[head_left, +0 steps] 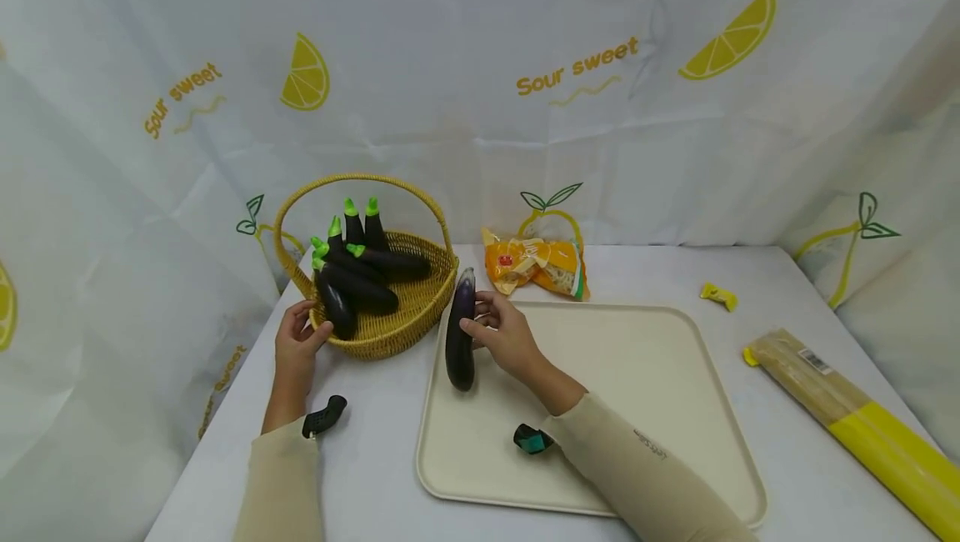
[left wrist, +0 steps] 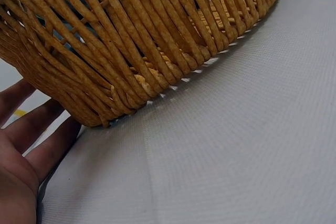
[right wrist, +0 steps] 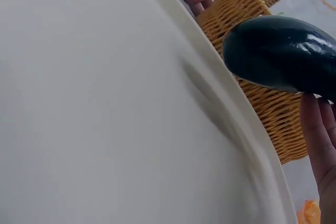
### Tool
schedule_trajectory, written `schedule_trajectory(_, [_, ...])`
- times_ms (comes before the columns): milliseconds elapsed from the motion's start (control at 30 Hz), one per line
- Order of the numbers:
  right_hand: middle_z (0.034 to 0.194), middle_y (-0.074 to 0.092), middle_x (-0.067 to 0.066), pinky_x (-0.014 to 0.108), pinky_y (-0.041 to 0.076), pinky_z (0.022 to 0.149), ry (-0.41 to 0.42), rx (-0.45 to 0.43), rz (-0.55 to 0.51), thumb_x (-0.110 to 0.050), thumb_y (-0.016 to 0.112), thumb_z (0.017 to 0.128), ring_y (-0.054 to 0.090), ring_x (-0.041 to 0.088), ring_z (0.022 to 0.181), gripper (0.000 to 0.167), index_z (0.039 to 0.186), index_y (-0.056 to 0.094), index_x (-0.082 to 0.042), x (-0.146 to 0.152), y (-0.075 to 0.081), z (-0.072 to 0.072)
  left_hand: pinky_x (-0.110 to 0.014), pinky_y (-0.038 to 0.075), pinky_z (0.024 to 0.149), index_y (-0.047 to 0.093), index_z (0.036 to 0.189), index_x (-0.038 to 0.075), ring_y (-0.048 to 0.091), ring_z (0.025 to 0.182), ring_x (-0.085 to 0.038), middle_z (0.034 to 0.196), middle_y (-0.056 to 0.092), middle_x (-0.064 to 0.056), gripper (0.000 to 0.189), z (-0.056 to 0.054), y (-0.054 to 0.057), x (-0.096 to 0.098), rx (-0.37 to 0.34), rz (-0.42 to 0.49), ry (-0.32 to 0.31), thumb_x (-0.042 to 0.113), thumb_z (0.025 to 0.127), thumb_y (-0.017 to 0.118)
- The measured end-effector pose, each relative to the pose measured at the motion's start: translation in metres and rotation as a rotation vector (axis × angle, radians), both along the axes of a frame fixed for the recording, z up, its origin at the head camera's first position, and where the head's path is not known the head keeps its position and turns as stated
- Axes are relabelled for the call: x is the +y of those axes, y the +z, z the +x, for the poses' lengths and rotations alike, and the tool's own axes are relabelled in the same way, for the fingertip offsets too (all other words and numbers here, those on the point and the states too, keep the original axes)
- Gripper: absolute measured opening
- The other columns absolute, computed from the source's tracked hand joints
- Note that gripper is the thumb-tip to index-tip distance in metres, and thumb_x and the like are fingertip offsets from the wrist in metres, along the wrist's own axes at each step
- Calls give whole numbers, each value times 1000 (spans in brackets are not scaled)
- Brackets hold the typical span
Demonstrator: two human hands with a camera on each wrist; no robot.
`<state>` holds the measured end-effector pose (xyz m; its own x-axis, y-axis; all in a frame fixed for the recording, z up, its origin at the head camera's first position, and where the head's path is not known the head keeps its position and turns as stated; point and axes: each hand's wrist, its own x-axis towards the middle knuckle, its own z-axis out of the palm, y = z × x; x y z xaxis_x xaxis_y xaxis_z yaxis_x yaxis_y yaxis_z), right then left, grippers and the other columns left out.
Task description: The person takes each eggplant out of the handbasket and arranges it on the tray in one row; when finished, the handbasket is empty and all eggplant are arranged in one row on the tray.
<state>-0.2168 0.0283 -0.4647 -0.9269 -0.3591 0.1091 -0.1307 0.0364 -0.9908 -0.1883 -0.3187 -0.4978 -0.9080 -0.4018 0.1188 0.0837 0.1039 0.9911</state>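
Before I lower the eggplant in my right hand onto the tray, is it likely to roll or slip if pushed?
The eggplant would probably roll, given its long, rounded body. Its glossy skin suggests it could slip. It also looks fairly stiff, showing no sag in your right hand.

Left forearm (head_left: 281, 484), sleeved, extended forward; left hand (head_left: 297, 342) with fingers spread, thumb set apart. Right forearm (head_left: 637, 467), likewise sleeved, slanting forward and inward; right hand (head_left: 510, 338) with thumb opposing bent fingers, gripping.
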Motion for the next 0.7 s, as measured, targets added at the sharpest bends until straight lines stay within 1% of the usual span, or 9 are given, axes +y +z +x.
schedule_trajectory(67, [109,59,19,50,55,73,4,-58,-42,-12,68,92,62,25,89,51,136,45,2,-1,-4,0,-14,45,85,45,134,6,48,119,-22,144,44,-11,49,1,0,1,-4,-4,-8,12,92,69])
schedule_trajectory(133, [107,58,19,50,55,73,9,-89,-47,-10,66,93,62,22,85,49,134,45,5,0,0,4,-14,45,86,45,133,7,48,120,-23,145,43,-11,49,1,-1,1,-12,-8,-14,15,91,69])
schedule_trajectory(233, [106,58,20,50,54,73,22,-111,-41,-7,65,93,62,18,82,48,134,44,8,1,8,10,-15,45,86,45,134,8,48,121,-24,145,43,-10,50,1,-1,1,-19,-8,-17,16,91,70])
schedule_trajectory(300, [105,58,21,51,54,74,27,-109,-36,-7,64,94,61,18,81,46,133,45,8,1,14,14,-15,45,86,45,134,7,48,122,-24,144,44,-10,50,1,-2,1,-15,-9,-14,16,91,70])
schedule_trajectory(367, [105,57,20,53,53,75,25,-121,-35,-8,65,93,61,19,81,47,133,46,6,1,12,14,-15,45,86,46,134,8,48,122,-24,144,44,-9,50,1,-2,1,-10,-11,-11,16,91,70])
schedule_trajectory(433, [104,57,19,54,53,73,22,-134,-34,-10,66,93,60,21,80,46,133,47,5,0,7,12,-14,45,86,46,134,8,48,122,-23,144,44,-8,50,0,-1,1,-9,-9,-10,15,91,70])
schedule_trajectory(567, [102,57,17,55,53,70,16,-173,-47,-14,68,93,60,23,78,47,132,48,3,-5,-13,1,-14,44,86,45,136,7,48,121,-22,145,43,-9,50,-1,-1,0,-5,-6,-11,13,92,69])
schedule_trajectory(633, [100,58,16,53,54,67,2,-188,-46,-17,69,92,61,24,74,47,131,49,1,-8,-23,-5,-15,44,86,45,135,7,48,120,-21,145,43,-9,50,-1,-1,0,-2,-1,-10,11,92,68])
schedule_trajectory(700, [97,60,14,47,55,63,-30,-195,-15,-19,69,92,62,23,70,46,130,51,-1,-12,-27,-8,-15,44,86,46,134,8,48,120,-21,145,44,-9,49,-1,-2,-1,2,1,-8,11,91,69])
